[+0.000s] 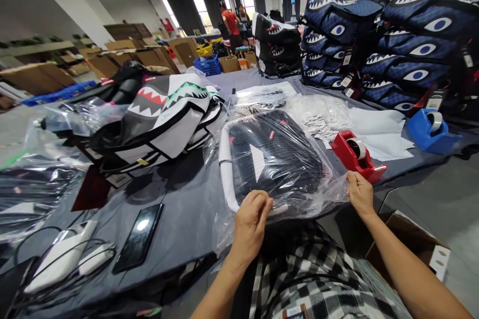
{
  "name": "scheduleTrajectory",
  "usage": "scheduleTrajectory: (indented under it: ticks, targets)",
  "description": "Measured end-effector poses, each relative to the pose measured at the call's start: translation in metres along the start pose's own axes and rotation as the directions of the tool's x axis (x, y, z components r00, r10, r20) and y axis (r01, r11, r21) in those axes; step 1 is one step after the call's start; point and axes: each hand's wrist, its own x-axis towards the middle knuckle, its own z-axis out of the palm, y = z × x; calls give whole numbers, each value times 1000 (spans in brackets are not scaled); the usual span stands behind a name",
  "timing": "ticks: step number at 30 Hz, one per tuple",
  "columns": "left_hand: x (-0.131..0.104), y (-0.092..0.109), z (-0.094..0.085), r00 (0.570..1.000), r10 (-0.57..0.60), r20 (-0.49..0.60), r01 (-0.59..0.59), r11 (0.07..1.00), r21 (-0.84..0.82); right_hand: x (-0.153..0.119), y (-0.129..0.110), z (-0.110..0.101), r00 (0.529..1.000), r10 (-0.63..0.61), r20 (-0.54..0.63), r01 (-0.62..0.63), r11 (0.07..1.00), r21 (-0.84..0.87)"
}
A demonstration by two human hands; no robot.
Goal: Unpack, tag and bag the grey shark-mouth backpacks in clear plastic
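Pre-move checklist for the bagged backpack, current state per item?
1. Left hand pinching the plastic bag at its near edge: ok.
2. Right hand gripping the bag's right corner: ok.
3. Dark backpack fully inside the bag: ok.
4. Bag opening sealed: cannot tell, the hands cover it.
5. Red tape dispenser close to the right hand, roll loaded: ok.
6. Grey table bare beside the bag's left side: ok.
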Motion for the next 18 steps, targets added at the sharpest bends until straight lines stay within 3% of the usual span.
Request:
scheduleTrajectory:
  ticks: [3, 8, 18]
  targets:
    - [4, -3, -5, 987, -136, 91, 149, 977, -152, 2, -2, -4, 1000, 24, -2, -24, 999, 26]
    - [4, -10, -12, 948, -277, 156, 303, 937, -177, 0, -1, -9, 993, 53, -106, -44, 996, 81]
    - [5, -12, -7, 928, -333, 164, 346, 937, -53, 7, 7, -5, 972, 232, -34, -215, 942, 259]
